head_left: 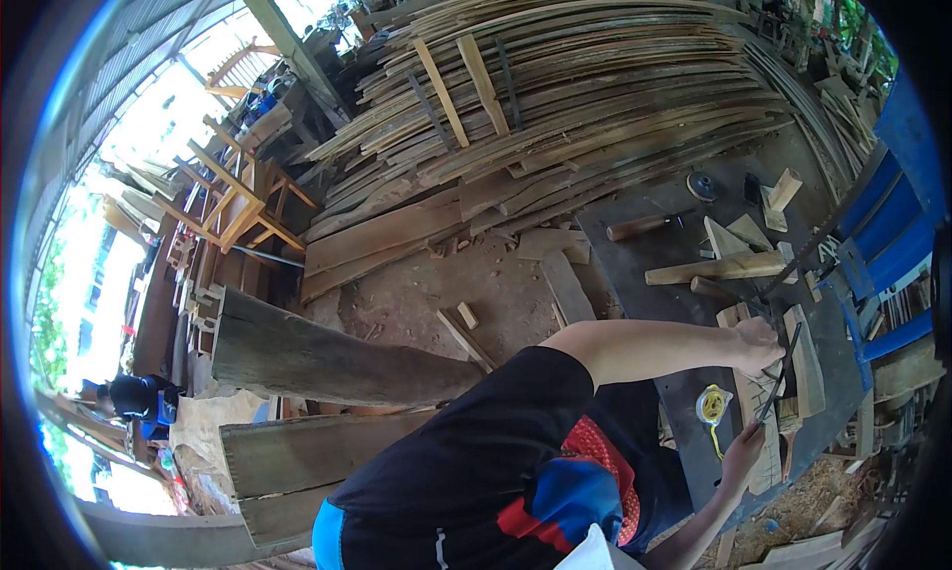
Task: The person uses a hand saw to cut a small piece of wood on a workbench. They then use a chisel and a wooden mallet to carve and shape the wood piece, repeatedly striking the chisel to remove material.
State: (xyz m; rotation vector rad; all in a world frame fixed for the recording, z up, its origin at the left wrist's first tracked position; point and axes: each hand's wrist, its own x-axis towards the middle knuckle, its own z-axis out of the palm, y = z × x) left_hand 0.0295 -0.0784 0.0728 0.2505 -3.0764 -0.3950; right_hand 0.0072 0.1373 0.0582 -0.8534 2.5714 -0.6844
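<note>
My left hand (759,345) is closed at the upper part of a pale board (763,463) with pencil lines on it; what its fingers hold is too small to make out. Below it, my right hand (744,449) grips a thin dark metal bar (791,347) that slants across the board. A yellow tape measure (712,405) lies just left of the board, and another short wooden block (806,367) sits to its right. All rest on a dark worktop (674,312).
Wood offcuts (724,265), a wooden-handled tool (635,226) and a dark disc (701,186) occupy the far worktop. Stacked planks (555,84) fill the background; wooden chairs (238,208) stand left. Long boards (327,352) lie beside me. A blue structure (897,243) borders the right.
</note>
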